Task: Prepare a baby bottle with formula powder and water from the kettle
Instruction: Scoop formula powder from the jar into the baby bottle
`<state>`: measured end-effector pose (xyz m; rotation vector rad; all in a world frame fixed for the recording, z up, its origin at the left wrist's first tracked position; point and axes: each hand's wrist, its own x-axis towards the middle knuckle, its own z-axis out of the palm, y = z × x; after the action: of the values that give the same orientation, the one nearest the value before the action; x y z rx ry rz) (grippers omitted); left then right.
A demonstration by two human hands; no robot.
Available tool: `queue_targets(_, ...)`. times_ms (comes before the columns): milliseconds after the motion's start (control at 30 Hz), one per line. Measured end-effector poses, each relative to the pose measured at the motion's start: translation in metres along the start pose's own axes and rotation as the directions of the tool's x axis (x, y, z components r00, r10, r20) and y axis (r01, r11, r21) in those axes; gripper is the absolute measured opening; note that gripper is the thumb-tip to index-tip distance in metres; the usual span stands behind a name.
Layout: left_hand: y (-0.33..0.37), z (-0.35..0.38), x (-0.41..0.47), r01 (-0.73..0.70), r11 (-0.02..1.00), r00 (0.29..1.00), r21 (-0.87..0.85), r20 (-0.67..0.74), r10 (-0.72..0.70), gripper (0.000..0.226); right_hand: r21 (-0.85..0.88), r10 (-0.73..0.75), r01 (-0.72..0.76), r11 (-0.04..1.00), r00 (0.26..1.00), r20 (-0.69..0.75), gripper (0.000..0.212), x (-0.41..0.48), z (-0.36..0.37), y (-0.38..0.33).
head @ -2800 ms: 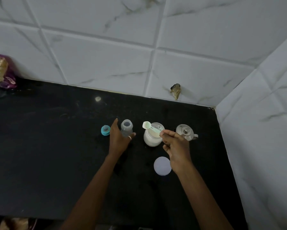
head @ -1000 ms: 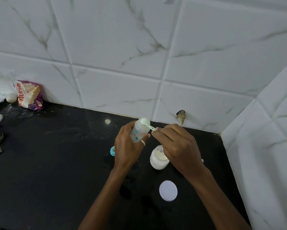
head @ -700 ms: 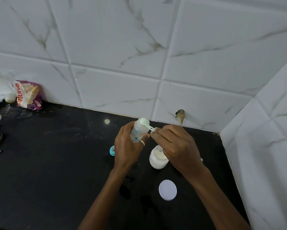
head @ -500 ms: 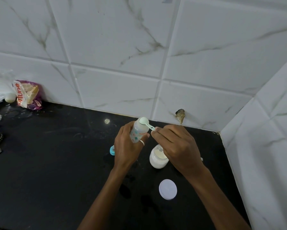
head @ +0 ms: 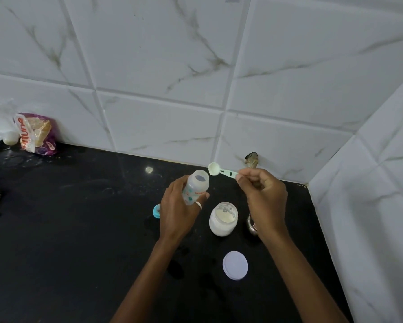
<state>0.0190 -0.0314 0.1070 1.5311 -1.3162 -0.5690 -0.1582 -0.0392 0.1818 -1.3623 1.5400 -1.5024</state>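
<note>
My left hand (head: 176, 212) holds a small open baby bottle (head: 196, 186) lifted off the black counter, mouth tilted toward the right. My right hand (head: 264, 201) pinches the handle of a pale green scoop (head: 215, 170), whose bowl hovers just right of the bottle's mouth. Below them an open white jar of formula powder (head: 222, 219) stands on the counter. Its round white lid (head: 235, 265) lies flat nearer to me. A blue bottle cap (head: 156, 210) peeks out left of my left hand. The metal kettle (head: 251, 226) is mostly hidden behind my right hand.
The black counter (head: 67, 229) ends at white tiled walls behind and to the right. A purple snack bag (head: 36, 134) leans on the back wall at the far left, with small white items and a dark coiled thing near the left edge.
The scoop has drawn back to the right, away from the bottle's mouth where it was tipped half a second ago. The bottle stays lifted in my left hand.
</note>
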Motion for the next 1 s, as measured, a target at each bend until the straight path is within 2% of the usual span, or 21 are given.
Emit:
queue_targets(67,-0.004,0.001,-0.002,0.009,1.0,1.0,0.016,0.017,-0.009,0.057,0.081,0.206,-0.206,0.975,0.978,0.017,0.014,0.006,-0.006,0.013)
queue_targets(133,-0.009,0.003,-0.004,0.019,1.0,0.999,0.023,0.033,-0.02,0.056,0.067,0.317,-0.318,0.946,0.948,0.022,0.015,0.009,-0.012,0.029)
queue_targets(300,-0.024,0.011,-0.011,0.066,0.997,0.995,0.029,0.079,-0.068,0.056,-0.179,0.356,-0.353,0.919,0.934,-0.012,0.012,0.002,-0.017,0.074)
queue_targets(367,-0.029,0.015,-0.014,0.08,0.996,0.991,0.03,0.108,-0.083,0.054,-0.25,0.342,-0.335,0.909,0.939,-0.013,0.012,-0.001,-0.015,0.088)
queue_targets(467,-0.036,0.018,-0.016,0.094,0.996,0.986,0.013,0.14,-0.095,0.052,-0.439,0.264,-0.227,0.869,0.964,0.024,0.011,0.001,-0.011,0.102)
queue_targets(567,-0.044,0.021,-0.019,0.115,0.993,0.979,0.016,0.165,-0.116,0.054,-0.577,0.22,-0.106,0.81,0.967,0.131,0.014,0.005,-0.005,0.11)
queue_targets(700,-0.05,0.024,-0.023,0.11,0.993,0.975,0.039,0.19,-0.115,0.059,-0.722,0.248,0.022,0.692,0.931,0.266,0.017,0.011,0.008,0.117)
queue_targets(867,-0.049,0.027,-0.025,0.101,0.993,0.976,0.064,0.186,-0.112,0.062,-0.792,0.285,0.1,0.602,0.9,0.331,0.022,0.012,0.021,0.131)
queue_targets(933,-0.049,0.027,-0.025,0.096,0.994,0.975,0.055,0.196,-0.105,0.061,-0.78,0.27,0.108,0.617,0.901,0.338,0.021,0.011,0.02,0.136)
queue_targets(1000,-0.048,0.027,-0.026,0.086,0.995,0.973,0.047,0.21,-0.094,0.06,-0.725,0.218,0.09,0.683,0.922,0.32,0.015,0.014,0.012,0.135)
